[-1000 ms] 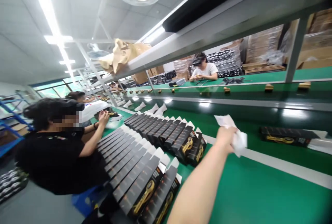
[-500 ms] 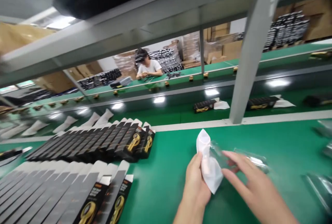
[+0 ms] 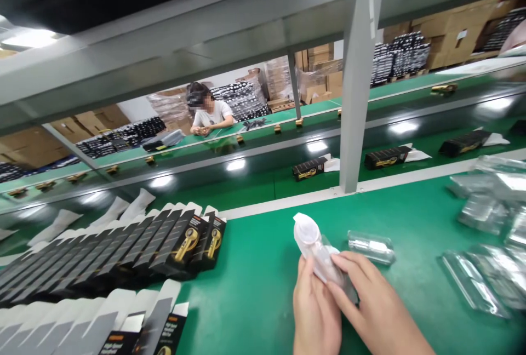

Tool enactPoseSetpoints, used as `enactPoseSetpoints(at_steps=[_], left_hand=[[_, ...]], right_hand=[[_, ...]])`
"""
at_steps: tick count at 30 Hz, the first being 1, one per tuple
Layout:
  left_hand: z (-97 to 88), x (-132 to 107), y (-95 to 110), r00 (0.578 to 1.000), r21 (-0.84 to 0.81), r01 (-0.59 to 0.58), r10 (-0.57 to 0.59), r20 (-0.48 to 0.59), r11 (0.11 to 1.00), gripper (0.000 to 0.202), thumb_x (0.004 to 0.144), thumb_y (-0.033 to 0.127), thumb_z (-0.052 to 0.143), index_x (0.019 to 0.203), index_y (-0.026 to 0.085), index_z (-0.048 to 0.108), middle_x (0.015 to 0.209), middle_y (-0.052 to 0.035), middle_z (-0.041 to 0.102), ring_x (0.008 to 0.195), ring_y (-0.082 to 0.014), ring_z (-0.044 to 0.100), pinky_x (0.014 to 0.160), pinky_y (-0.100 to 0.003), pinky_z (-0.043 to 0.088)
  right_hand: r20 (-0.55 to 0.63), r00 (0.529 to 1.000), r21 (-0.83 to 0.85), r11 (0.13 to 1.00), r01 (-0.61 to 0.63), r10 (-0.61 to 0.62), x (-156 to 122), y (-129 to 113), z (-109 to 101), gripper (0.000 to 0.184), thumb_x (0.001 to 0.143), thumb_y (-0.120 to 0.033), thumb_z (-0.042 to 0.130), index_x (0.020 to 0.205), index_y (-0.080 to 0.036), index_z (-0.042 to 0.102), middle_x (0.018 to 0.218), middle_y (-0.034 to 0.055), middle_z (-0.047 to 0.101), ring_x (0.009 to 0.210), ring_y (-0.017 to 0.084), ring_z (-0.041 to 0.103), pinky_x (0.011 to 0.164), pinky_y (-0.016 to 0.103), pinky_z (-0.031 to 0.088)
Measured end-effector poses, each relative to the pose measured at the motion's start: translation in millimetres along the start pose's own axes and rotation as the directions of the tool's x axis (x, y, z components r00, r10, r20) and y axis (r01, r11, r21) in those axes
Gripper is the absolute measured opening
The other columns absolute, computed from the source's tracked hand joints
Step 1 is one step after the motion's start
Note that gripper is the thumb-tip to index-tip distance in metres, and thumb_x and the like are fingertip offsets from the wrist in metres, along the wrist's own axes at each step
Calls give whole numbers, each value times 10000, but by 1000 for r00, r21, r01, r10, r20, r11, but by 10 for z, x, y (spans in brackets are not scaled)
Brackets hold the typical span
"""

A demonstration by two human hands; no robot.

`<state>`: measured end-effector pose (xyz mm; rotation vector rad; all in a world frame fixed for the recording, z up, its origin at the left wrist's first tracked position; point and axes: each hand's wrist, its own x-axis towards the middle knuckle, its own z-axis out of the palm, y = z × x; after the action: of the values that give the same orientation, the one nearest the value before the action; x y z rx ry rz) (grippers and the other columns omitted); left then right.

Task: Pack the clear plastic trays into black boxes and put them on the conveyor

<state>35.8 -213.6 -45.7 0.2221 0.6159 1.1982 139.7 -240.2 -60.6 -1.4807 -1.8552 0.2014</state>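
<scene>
My left hand (image 3: 314, 311) and my right hand (image 3: 370, 303) meet over the green table (image 3: 255, 289) and both hold a white insert fitted against a clear plastic blister tray (image 3: 316, 251). The fingers of both hands are closed around it. A second clear blister piece (image 3: 371, 247) lies on the table just to the right of my hands.
Rows of black boxes with gold print (image 3: 123, 245) lie fanned out at the left. Clear blister trays (image 3: 485, 234) are piled at the right. A grey post (image 3: 353, 97) stands ahead, with boxes (image 3: 386, 156) on the conveyor behind. A person (image 3: 209, 116) sits across.
My view has swung from the left down to the table. My right hand has come in and closed on the clear tray together with the white insert.
</scene>
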Motion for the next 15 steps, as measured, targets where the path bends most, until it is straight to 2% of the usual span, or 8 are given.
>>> enactPoseSetpoints(at_steps=[3, 6, 8, 10, 12, 14, 15], left_hand=[[8, -35, -35, 997, 120, -74, 71, 24, 990, 289, 818, 349, 611, 1073, 231, 541, 1094, -82, 624, 1098, -213, 562, 966, -325, 415], [9, -68, -38, 990, 279, -140, 139, 24, 950, 267, 806, 218, 637, 1037, 234, 504, 1019, -48, 641, 1001, -177, 602, 928, -306, 431], [9, -90, -27, 989, 294, -143, 143, 20, 945, 252, 818, 201, 617, 1032, 224, 488, 1000, -49, 640, 958, -166, 611, 901, -300, 442], [15, -120, -23, 989, 258, -147, 141, 41, 955, 284, 824, 184, 598, 1074, 229, 471, 1076, -60, 618, 989, -171, 598, 896, -304, 443], [24, -168, -39, 987, 220, -158, 145, 74, 963, 339, 815, 156, 590, 1117, 241, 462, 1146, -65, 588, 1045, -179, 573, 906, -307, 438], [28, -242, -60, 987, 215, -152, 136, 87, 965, 399, 799, 146, 595, 1159, 251, 459, 1164, -63, 576, 1067, -185, 561, 913, -311, 438], [23, -291, -60, 990, 235, -133, 116, 85, 963, 428, 790, 161, 606, 1182, 251, 459, 1159, -67, 577, 1058, -190, 566, 909, -320, 444]], right_hand=[[-49, 997, -122, 991, 61, -67, -50, 28, 46, 326, 908, -274, 472, 1223, -192, 445, 1159, 143, 564, 1025, 282, 581, 824, 439, 544], [-14, 988, -192, 970, 147, -153, -100, 71, 8, 401, 896, -286, 508, 1277, -199, 419, 1176, 148, 572, 1015, 308, 588, 805, 475, 544], [47, 986, -122, 979, 166, -162, -104, 106, -78, 427, 900, -322, 501, 1306, -246, 392, 1240, 120, 541, 1092, 298, 554, 839, 458, 540], [75, 993, -22, 996, 91, -89, -79, 146, -173, 484, 916, -356, 461, 1367, -274, 306, 1366, 103, 435, 1229, 284, 449, 925, 456, 497], [150, 988, 77, 997, 23, -34, -42, 188, -223, 545, 937, -369, 408, 1427, -279, 186, 1461, 88, 318, 1314, 264, 342, 1000, 458, 429], [276, 960, 164, 987, -1, -45, -25, 235, -205, 540, 953, -364, 371, 1442, -286, 155, 1471, 75, 318, 1315, 245, 346, 1019, 430, 410], [319, 945, 198, 980, 4, -68, -32, 261, -175, 510, 956, -366, 364, 1432, -294, 196, 1448, 69, 364, 1290, 240, 389, 1004, 408, 428]])
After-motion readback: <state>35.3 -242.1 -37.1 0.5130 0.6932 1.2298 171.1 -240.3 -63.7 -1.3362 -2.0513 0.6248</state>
